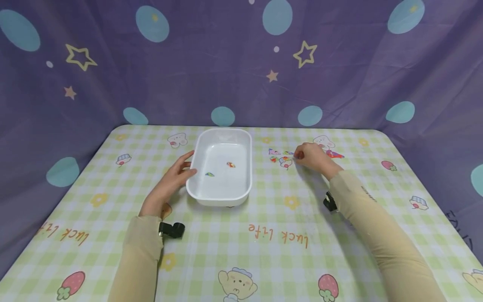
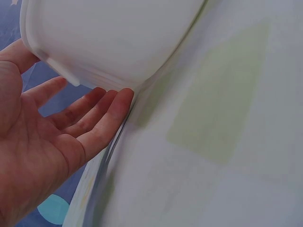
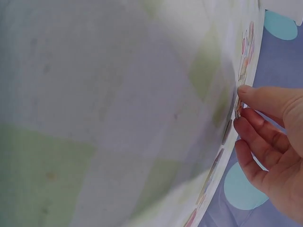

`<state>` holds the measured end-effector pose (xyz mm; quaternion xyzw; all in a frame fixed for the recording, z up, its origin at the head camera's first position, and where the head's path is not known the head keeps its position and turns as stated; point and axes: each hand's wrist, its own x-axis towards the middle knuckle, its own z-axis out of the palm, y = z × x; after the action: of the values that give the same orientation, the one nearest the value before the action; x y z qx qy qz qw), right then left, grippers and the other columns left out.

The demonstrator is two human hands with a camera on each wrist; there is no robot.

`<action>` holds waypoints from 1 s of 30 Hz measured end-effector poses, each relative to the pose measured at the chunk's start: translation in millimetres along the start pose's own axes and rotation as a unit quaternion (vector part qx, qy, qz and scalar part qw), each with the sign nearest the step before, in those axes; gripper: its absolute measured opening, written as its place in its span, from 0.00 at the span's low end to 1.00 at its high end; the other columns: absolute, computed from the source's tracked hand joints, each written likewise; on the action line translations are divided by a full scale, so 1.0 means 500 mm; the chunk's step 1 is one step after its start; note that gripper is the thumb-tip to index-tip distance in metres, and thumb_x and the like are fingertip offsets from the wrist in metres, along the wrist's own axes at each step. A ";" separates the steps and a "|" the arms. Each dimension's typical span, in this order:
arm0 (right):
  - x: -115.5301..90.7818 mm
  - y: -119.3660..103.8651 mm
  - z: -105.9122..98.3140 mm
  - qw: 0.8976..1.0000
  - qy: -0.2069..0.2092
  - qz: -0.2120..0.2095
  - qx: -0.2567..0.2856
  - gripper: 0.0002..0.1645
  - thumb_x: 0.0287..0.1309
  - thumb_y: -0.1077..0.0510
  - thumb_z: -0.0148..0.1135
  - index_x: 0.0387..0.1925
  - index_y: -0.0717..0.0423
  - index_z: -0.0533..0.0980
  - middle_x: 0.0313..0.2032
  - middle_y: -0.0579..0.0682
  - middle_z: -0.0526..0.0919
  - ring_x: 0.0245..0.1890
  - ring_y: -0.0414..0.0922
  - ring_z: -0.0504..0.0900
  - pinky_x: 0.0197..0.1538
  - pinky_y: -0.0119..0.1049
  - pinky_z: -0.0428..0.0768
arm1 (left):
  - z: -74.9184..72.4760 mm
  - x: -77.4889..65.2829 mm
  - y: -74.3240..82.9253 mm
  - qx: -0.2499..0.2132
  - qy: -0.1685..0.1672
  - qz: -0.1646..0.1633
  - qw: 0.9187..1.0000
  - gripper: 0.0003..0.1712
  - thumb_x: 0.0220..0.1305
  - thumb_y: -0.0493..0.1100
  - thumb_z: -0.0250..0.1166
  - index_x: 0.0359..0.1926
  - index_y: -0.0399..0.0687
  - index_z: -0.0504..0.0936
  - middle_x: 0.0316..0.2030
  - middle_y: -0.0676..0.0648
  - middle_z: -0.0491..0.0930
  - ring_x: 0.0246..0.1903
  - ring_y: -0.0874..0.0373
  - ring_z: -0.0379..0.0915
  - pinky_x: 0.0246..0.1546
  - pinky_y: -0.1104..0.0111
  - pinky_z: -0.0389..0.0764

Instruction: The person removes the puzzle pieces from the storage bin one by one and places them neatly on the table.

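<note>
A white rectangular tray (image 1: 226,188) stands left of the table's middle. Two small colourful flat pieces lie in it, one orange-red (image 1: 230,165), one green-blue (image 1: 209,174). My left hand (image 1: 171,181) holds the tray's left side, thumb at the rim and fingers against the outer wall (image 2: 118,52). To the right of the tray, my right hand (image 1: 314,158) pinches a small flat piece (image 3: 239,106) between thumb and fingertips, low at the tabletop. Its printed picture is mostly hidden by the fingers. Beside this hand lie more pieces, among them a purple-pink one (image 1: 274,152) and a red one (image 1: 335,154).
A green-and-white checked cloth (image 1: 271,268) with printed cartoon figures covers the table. Behind its far edge hangs a purple curtain (image 1: 203,75) with stars and blue ovals. A black wrist mount (image 1: 172,230) sits at the left sleeve.
</note>
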<state>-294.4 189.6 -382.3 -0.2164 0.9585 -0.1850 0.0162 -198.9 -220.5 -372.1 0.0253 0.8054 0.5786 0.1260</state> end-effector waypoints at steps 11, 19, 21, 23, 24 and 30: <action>0.011 0.012 0.002 1.000 -0.010 0.026 0.011 0.05 0.50 0.62 0.62 0.30 0.59 0.80 0.31 0.54 0.80 0.33 0.48 0.76 0.42 0.43 0.73 | -0.006 0.023 -0.031 0.002 0.001 0.012 1.000 0.37 0.65 0.48 0.54 0.69 0.69 0.47 0.63 0.40 0.58 0.58 0.45 0.61 0.50 0.57 0.71; 0.013 0.014 -0.002 0.999 -0.025 0.028 0.003 0.04 0.50 0.61 0.64 0.29 0.58 0.81 0.29 0.52 0.81 0.33 0.47 0.76 0.45 0.46 0.71 | 0.002 -0.001 0.010 0.003 0.000 -0.002 1.000 0.37 0.66 0.44 0.52 0.71 0.59 0.45 0.64 0.37 0.56 0.59 0.42 0.59 0.52 0.55 0.69; 0.014 0.012 -0.003 0.999 -0.026 0.025 0.000 0.04 0.49 0.61 0.64 0.29 0.58 0.81 0.29 0.52 0.82 0.33 0.47 0.76 0.44 0.45 0.71 | 0.001 0.002 0.004 0.003 0.001 -0.003 1.000 0.37 0.66 0.45 0.53 0.71 0.61 0.46 0.63 0.38 0.57 0.59 0.42 0.59 0.51 0.56 0.70; 0.015 0.008 -0.004 1.000 -0.023 0.020 -0.004 0.05 0.49 0.61 0.64 0.30 0.58 0.81 0.30 0.53 0.81 0.33 0.48 0.76 0.44 0.45 0.72 | -0.002 0.011 -0.010 0.003 0.001 -0.003 1.000 0.37 0.65 0.46 0.53 0.70 0.64 0.46 0.63 0.38 0.57 0.58 0.43 0.60 0.50 0.58 0.71; 0.016 0.005 -0.005 1.000 -0.020 0.016 -0.007 0.05 0.49 0.61 0.64 0.30 0.59 0.81 0.30 0.53 0.81 0.33 0.48 0.76 0.43 0.44 0.72 | -0.004 0.015 -0.018 0.003 0.002 -0.003 1.000 0.37 0.65 0.46 0.54 0.70 0.65 0.46 0.63 0.39 0.57 0.58 0.44 0.60 0.50 0.58 0.71; 0.027 -0.037 -0.013 1.000 0.003 -0.011 -0.013 0.07 0.49 0.62 0.63 0.31 0.61 0.80 0.30 0.54 0.81 0.32 0.48 0.78 0.41 0.42 0.75 | -0.006 0.021 -0.033 0.007 0.006 0.001 1.000 0.37 0.65 0.49 0.54 0.69 0.70 0.46 0.64 0.40 0.58 0.58 0.45 0.61 0.50 0.58 0.72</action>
<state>-299.8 170.5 -369.0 -0.2270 0.9584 -0.1730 0.0084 -208.2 -226.9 -388.6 0.0235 0.8099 0.5735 0.1206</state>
